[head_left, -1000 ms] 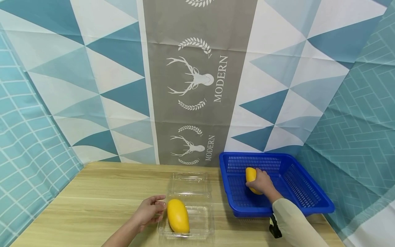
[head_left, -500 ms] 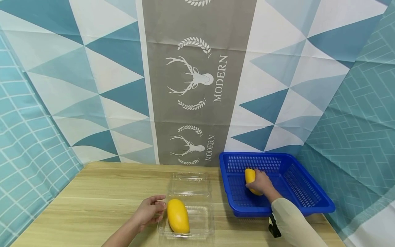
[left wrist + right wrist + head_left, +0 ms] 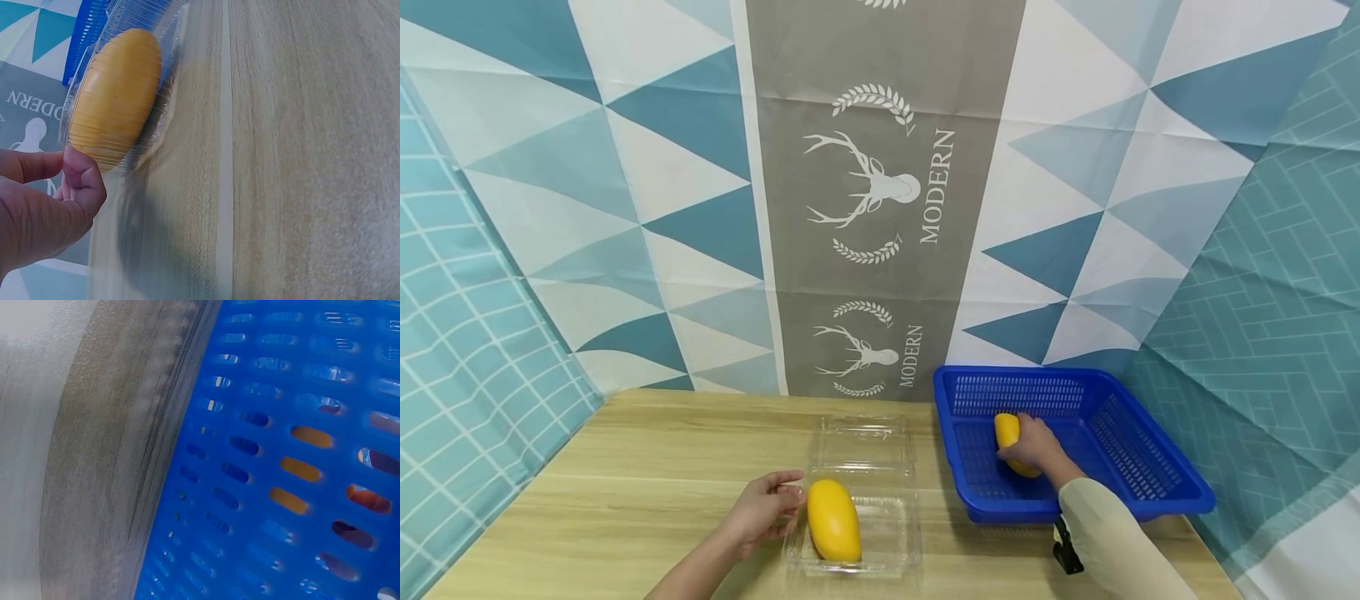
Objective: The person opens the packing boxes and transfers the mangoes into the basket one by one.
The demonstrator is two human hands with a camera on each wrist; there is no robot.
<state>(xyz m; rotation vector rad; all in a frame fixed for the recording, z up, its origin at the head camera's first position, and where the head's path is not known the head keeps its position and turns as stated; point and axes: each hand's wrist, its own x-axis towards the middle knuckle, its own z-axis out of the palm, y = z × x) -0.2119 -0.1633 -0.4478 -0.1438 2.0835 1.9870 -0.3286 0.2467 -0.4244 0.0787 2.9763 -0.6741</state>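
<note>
A clear plastic clamshell box [image 3: 887, 533] lies with its lid folded back on the table, and one yellow mango [image 3: 833, 521] sits in its left half. At the box's left rim is my left hand [image 3: 763, 512]; in the left wrist view its thumb and index finger [image 3: 84, 178] pinch that rim beside the mango. Inside the blue basket [image 3: 958, 492], my right hand [image 3: 1036, 442] grips a second yellow mango [image 3: 1007, 430], thumb on the near side and fingers over its top. The right wrist view shows the basket's slotted wall [image 3: 250, 487], with patches of yellow through the slots.
The wooden table [image 3: 647, 483] extends left of the box. The basket stands right of the box, near the patterned backdrop [image 3: 865, 275]. A black strap piece [image 3: 1065, 546] hangs at my right sleeve, in front of the basket's near rim.
My right hand and the mango it grips have sunk slightly lower in the basket. The left hand and the box stay in place; the head view has tilted a little.
</note>
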